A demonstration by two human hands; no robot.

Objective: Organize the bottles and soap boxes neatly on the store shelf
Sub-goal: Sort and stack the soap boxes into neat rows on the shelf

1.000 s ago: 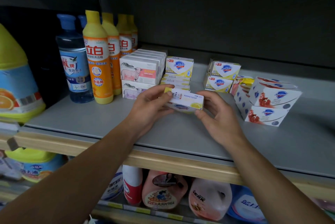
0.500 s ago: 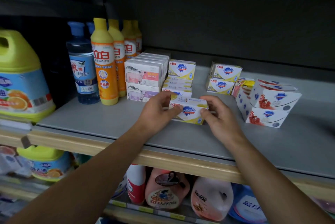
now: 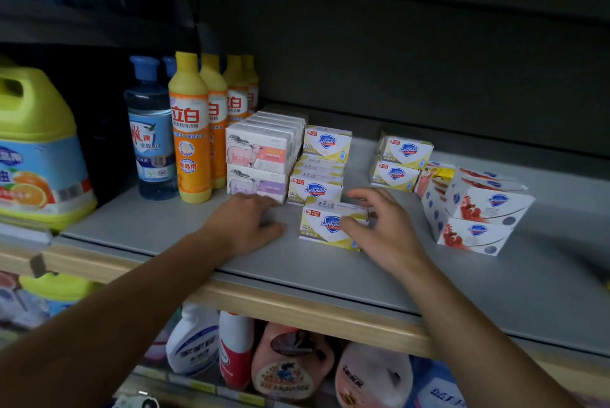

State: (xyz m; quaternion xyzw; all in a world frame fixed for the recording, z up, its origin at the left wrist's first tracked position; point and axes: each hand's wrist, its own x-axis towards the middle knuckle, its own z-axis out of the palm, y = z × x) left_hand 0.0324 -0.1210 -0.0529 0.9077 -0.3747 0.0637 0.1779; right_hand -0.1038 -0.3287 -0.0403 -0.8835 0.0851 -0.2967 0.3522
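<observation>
Right hand (image 3: 383, 229) pinching soap box (image 3: 325, 226) on shelf (image 3: 429, 279), left hand (image 3: 246, 226) flat, relaxed beside it, bare shelf toward front edge

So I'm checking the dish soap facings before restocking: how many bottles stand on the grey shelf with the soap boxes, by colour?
Yellow-orange bottles: 4, in a row running front to back
Blue bottles: 2, the rear one showing only its cap
Total: 6

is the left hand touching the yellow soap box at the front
Apart. The head view shows bare shelf between the left hand and the yellow soap box.
</observation>
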